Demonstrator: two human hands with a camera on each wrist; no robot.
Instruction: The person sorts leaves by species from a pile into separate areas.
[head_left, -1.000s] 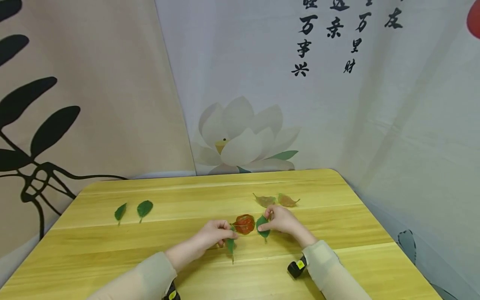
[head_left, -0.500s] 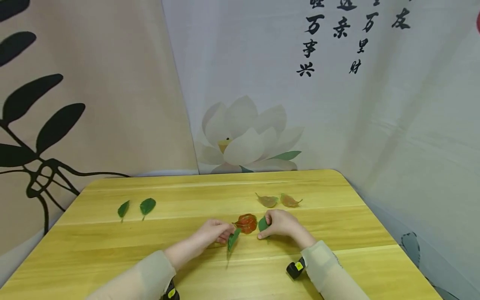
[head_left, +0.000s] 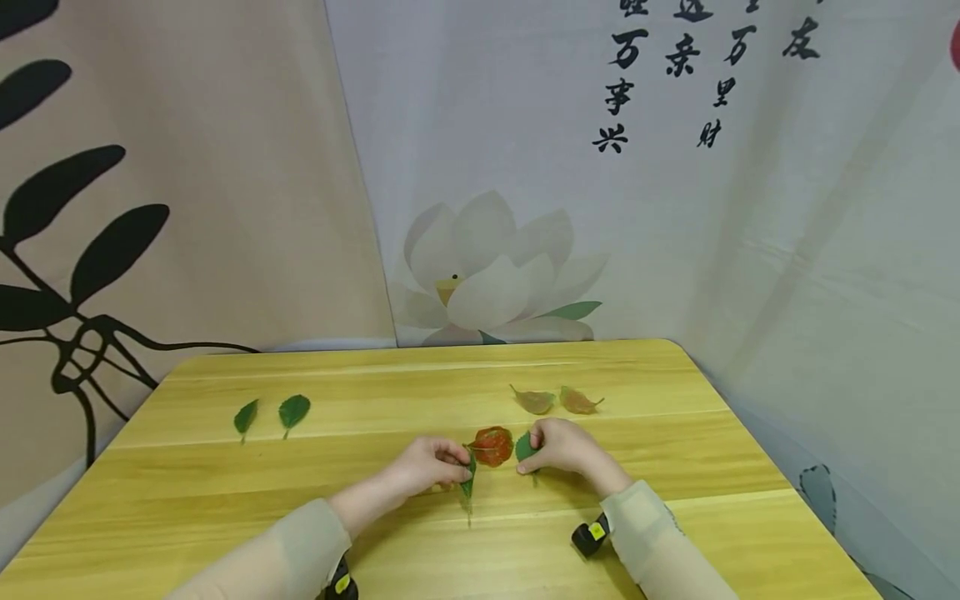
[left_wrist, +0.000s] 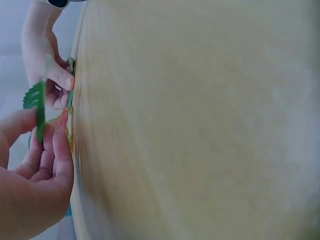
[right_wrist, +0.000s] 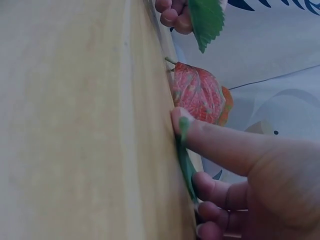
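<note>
My left hand [head_left: 427,467] pinches a green leaf [left_wrist: 35,97] with serrated edges between thumb and fingers, its stem pointing down toward the near side in the head view. Just to the right lies a red leaf [head_left: 492,447], with its stem toward the left hand. On the other side of it, my right hand [head_left: 567,447] holds a second green leaf [head_left: 524,447] by its edges, low at the tabletop. The thumb and fingers hide part of that leaf. In the right wrist view the red leaf [right_wrist: 197,92] shows orange at its far edge.
Two brownish leaves [head_left: 557,402] lie behind the right hand on the wooden table [head_left: 375,400]. Two more green leaves [head_left: 270,415] lie at the back left. A printed cloth [head_left: 495,167] hangs behind the table's far edge.
The left hand has tilted its green leaf and brought it back nearly upright beside the red leaf. The right hand has shifted over its green leaf, covering more of it.
</note>
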